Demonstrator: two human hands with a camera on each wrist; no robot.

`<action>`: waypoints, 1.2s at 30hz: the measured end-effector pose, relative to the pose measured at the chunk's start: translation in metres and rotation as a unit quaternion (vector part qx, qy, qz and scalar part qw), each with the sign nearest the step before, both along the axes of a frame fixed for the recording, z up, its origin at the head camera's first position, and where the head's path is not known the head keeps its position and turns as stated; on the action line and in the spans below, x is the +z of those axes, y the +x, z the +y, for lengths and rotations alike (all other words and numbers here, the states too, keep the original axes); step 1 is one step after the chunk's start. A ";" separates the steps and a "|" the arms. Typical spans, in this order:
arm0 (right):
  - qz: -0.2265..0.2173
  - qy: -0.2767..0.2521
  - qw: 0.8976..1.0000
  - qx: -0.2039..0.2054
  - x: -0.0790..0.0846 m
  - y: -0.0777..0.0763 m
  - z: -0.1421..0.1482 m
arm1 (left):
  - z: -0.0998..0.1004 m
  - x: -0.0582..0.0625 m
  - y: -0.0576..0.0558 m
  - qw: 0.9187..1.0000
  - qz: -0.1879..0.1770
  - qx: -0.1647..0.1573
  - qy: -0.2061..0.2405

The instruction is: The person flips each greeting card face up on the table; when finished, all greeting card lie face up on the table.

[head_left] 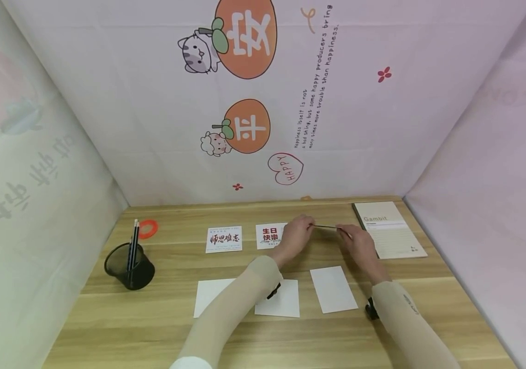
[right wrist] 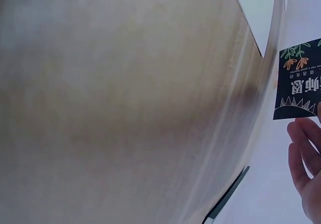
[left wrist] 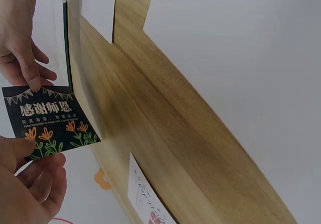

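Observation:
A black greeting card (left wrist: 52,116) with white Chinese lettering and orange flowers is held up between both hands, above the back of the table. In the head view it appears almost edge-on as a thin dark line. My left hand (head_left: 294,237) pinches one edge, thumb on the printed face. At the opposite edge, my right hand (head_left: 359,247) grips the card with thumb and fingers. Just left of my left hand lies a white card with red lettering (head_left: 269,234), partly hidden by that hand. Another red-lettered white card (head_left: 223,239) lies farther left.
Three blank white cards (head_left: 333,290) lie nearer the front, two partly under the left forearm. A notebook (head_left: 392,230) sits at the back right. On the left stand a black mesh pen cup (head_left: 143,271) with pencils and an orange-red ring (head_left: 151,225). Fabric walls enclose the table.

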State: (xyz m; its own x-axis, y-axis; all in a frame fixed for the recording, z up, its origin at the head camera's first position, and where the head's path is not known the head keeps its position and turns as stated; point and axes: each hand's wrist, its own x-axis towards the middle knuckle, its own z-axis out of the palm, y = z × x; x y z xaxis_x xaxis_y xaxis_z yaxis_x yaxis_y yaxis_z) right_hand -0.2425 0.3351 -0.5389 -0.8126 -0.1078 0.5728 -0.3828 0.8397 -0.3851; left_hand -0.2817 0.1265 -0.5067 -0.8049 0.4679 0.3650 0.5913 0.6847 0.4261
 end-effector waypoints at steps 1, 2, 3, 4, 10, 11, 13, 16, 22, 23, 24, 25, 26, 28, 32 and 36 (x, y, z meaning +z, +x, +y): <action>0.006 0.001 1.000 0.000 0.000 0.000 -0.001 | -0.001 0.000 0.000 1.000 -0.006 0.002 0.003; 0.009 0.001 1.000 0.001 0.001 0.001 -0.001 | -0.002 0.000 0.000 1.000 -0.010 0.004 0.005; 0.013 0.001 1.000 0.001 0.001 0.001 -0.002 | -0.002 0.001 0.000 1.000 -0.013 0.003 0.009; 0.018 0.000 1.000 0.000 0.001 0.001 -0.002 | -0.003 0.001 0.000 1.000 -0.016 0.002 0.013; 0.015 -0.011 1.000 -0.012 0.001 0.001 -0.004 | -0.005 0.003 0.000 0.999 -0.004 -0.014 0.044; 0.008 -0.017 1.000 -0.015 0.001 0.001 -0.004 | -0.005 0.003 0.000 0.999 -0.003 -0.017 0.052; -0.013 -0.035 0.999 -0.021 0.001 0.001 -0.005 | -0.004 0.004 -0.001 0.998 -0.002 -0.020 0.066; -0.049 -0.071 0.996 -0.031 0.002 0.001 -0.005 | -0.002 0.005 -0.001 0.996 -0.008 -0.022 0.086; -0.078 -0.117 0.989 -0.042 0.005 0.003 -0.005 | 0.000 0.006 -0.001 0.991 -0.036 -0.017 0.128; -0.078 -0.121 0.989 -0.043 0.004 0.003 -0.004 | 0.000 0.006 0.000 0.990 -0.042 -0.016 0.135; -0.081 -0.126 0.988 -0.045 0.004 0.003 -0.004 | 0.000 0.007 0.000 0.988 -0.048 -0.016 0.143; -0.085 -0.132 0.987 -0.047 0.003 0.004 -0.003 | 0.001 0.007 0.000 0.987 -0.052 -0.014 0.149; -0.090 -0.138 0.985 -0.050 0.003 0.004 -0.003 | 0.001 0.007 0.001 0.986 -0.057 -0.014 0.156; -0.101 -0.148 0.982 -0.055 0.001 0.005 -0.002 | 0.001 0.006 0.001 0.983 -0.068 -0.012 0.169; -0.131 -0.169 0.974 -0.074 -0.002 0.005 0.000 | 0.001 0.005 0.002 0.978 -0.081 -0.005 0.191; -0.162 -0.224 0.956 -0.096 -0.003 0.004 0.001 | 0.001 0.003 0.003 0.971 -0.097 0.002 0.219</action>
